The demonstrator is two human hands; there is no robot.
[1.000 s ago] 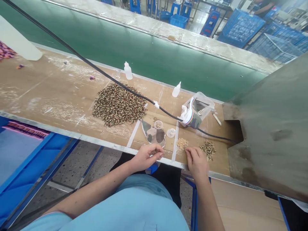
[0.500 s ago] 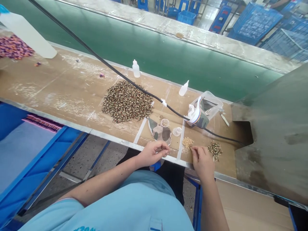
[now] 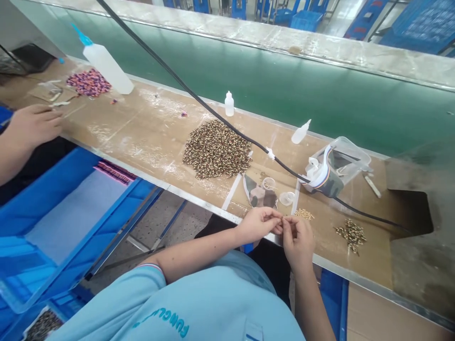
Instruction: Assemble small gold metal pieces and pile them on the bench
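My left hand [image 3: 258, 224] and my right hand [image 3: 297, 239] meet at the near edge of the brown workbench [image 3: 142, 137], fingertips pinched together on a tiny part too small to name. Just beyond them lie a small heap of pale beads [image 3: 304, 214] and a camouflage-patterned scrap [image 3: 261, 195] with two little clear cups [image 3: 286, 198]. A small cluster of dark patterned rings [image 3: 351, 231] sits to the right. A large pile of the same rings [image 3: 216, 148] lies further left.
A black cable [image 3: 199, 102] crosses the bench to a clear tub [image 3: 343, 163]. Two small dropper bottles [image 3: 229, 103] stand near the green conveyor belt [image 3: 284, 90]. A squeeze bottle [image 3: 106, 66] and purple beads [image 3: 88, 81] sit far left, near another person's hand [image 3: 31, 125]. Blue crates [image 3: 64, 213] stand below.
The view swung left. My right hand left the bead heap and came together with my left hand at the bench edge. Another person's hand came into view at the left.
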